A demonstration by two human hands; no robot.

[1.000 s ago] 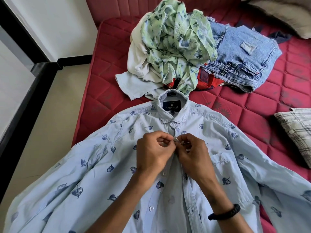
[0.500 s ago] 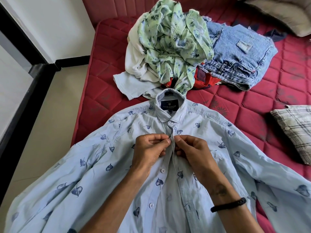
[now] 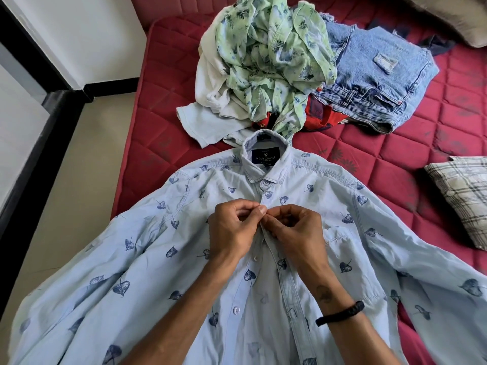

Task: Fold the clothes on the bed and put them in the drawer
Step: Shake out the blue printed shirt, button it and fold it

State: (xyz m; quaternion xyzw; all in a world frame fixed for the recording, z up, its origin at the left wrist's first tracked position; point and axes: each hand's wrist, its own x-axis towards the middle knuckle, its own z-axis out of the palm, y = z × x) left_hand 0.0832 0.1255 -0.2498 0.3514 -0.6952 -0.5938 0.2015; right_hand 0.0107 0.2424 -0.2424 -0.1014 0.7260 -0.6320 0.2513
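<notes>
Shirt: the pale blue leaf-print shirt [image 3: 163, 259] lies face up along the near edge of the bed [image 3: 395, 180], collar pointing to the far edge, sleeves spread to both sides.
Left hand: the left hand [image 3: 234, 233] is closed, thumb and fingers pinching the placket at the second button below the collar.
Right hand: the right hand [image 3: 295, 233] is closed too, its fingertips meeting the left thumb on the same spot of the placket; a black band [image 3: 340, 313] sits on that wrist.
Change: a second ago both hands were pinching this same part of the placket and the top of the front looked loose; now the collar button [image 3: 264, 183] reads as fastened and the strip just under it lies flat. The hands have barely shifted on the shirt.
Meaning: I judge that the buttoning is moving down from the collar, one button at a time. The lower buttons [image 3: 236, 310] are open, so the front is not closed and folding has not begun.
Pile: a green floral garment [image 3: 271, 56], a white one [image 3: 210, 83], something red [image 3: 324, 114] and jeans [image 3: 374, 72] lie heaped toward the far edge, unfolded.
Folded item: a plaid piece [image 3: 463, 196] rests at the right edge.
Drawer: not in view.
Progress: early; most clothes wait.
</notes>
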